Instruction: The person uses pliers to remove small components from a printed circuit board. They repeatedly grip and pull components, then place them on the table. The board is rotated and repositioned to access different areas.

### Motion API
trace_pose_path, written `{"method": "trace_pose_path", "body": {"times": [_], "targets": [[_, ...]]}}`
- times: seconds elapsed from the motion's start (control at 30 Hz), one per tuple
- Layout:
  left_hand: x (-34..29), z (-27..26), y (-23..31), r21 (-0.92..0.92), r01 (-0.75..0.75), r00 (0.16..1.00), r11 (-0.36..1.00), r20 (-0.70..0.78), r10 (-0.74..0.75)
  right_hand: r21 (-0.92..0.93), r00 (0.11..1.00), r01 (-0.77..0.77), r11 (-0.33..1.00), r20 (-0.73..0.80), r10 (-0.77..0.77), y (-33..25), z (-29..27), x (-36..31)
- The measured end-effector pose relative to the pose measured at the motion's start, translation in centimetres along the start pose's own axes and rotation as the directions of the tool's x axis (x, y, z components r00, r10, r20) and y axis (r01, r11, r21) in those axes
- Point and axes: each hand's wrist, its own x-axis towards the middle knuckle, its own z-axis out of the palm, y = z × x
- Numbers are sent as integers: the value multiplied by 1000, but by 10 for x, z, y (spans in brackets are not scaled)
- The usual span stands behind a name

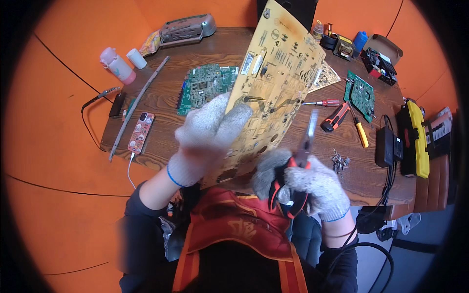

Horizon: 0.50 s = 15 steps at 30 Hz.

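My left hand [207, 124], in a pale knit work glove, grips the left edge of a large tan circuit board [281, 68]. The board stands tilted up over the table's front edge, its face dotted with small components and traces. To its lower right, my right hand [322, 188], gloved too, is closed round a pair of pliers [307, 139] with black and red handles. Their narrow jaws point up and away, slightly blurred, beside the board's right edge. Whether the jaws touch anything is hard to see; they look apart from the board.
On the wooden table [166, 93] lie a green circuit board [202, 85], a phone [140, 133] on a cable and a metal strip [139, 107]. Rightward are a red screwdriver [328, 103], a utility knife [335, 117], a yellow-handled screwdriver [361, 134], small metal scraps [339, 162] and a black power adapter [386, 146].
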Motion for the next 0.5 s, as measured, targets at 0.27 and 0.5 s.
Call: {"method": "trace_pose_path", "body": {"times": [0.27,0.5], "targets": [[-2,13,25,-252,380,878,890,-205,-433,-160,917,304,939,-219,-334,16,-30,17],[-17,24,14,-64,287,895,956,-339,-292,-451,899,135,882,-318,-300,74,-63,49]]}}
